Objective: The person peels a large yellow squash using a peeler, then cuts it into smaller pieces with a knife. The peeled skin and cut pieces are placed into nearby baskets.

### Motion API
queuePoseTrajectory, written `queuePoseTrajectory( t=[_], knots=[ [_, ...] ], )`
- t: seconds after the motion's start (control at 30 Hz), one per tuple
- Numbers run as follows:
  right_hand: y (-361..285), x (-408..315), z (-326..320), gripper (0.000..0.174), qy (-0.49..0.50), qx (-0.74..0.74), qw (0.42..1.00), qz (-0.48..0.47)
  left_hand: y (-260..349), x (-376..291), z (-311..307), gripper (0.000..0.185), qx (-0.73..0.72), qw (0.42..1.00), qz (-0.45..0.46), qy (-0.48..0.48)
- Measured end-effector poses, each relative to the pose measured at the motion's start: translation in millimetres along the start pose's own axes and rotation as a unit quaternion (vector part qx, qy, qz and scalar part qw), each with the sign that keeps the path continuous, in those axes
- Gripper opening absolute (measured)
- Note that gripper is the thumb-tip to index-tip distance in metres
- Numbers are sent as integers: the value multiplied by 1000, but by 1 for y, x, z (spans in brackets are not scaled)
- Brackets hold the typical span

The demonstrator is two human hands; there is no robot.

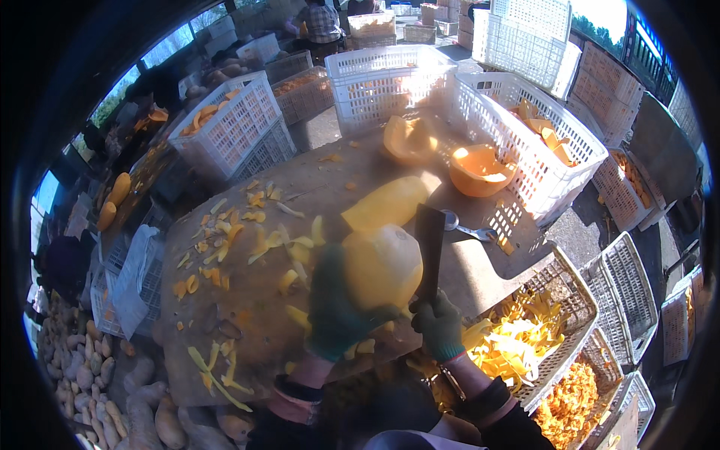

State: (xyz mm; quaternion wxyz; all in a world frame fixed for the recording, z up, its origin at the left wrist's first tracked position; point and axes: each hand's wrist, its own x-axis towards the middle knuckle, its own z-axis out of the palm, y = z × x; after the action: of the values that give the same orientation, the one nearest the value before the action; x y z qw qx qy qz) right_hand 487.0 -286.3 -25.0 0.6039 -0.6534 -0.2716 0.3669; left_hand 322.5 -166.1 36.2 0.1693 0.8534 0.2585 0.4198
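My left hand (340, 309), in a green work glove, is wrapped around a rounded, peeled piece of squash (385, 267) just above the wooden board (270, 349). The handle of a broad dark-bladed knife (428, 244) is in my gloved right hand (437, 322). Its blade stands upright along the right side of the squash; whether they touch, I cannot tell. A longer peeled squash piece (388, 205) lies behind. Right of the blade rests a metal spoon (477, 232). Two scooped-out squash shells, one pale (409, 140) and one orange (478, 180), sit at the board's far side.
Peel strips and scraps (225, 230) litter the board's left. White plastic crates (523, 146) line its far edge, one with cut squash. At right, one crate holds peelings (517, 343), another orange pulp (571, 399). Whole squashes (90, 365) cover the ground at left. A person (323, 25) is farther back.
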Motion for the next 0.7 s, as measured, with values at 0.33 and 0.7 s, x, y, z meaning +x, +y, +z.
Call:
queuePoseTrajectory(
  t=[0.33,0.7],
  knots=[
    [-20,47,7,25,100,86,990,-41,-34,33,21,129,22,997,42,-65],
    [25,-26,-6,22,48,234,949,206,-19,31,9,109,141,915,-36,-377]
  ],
)
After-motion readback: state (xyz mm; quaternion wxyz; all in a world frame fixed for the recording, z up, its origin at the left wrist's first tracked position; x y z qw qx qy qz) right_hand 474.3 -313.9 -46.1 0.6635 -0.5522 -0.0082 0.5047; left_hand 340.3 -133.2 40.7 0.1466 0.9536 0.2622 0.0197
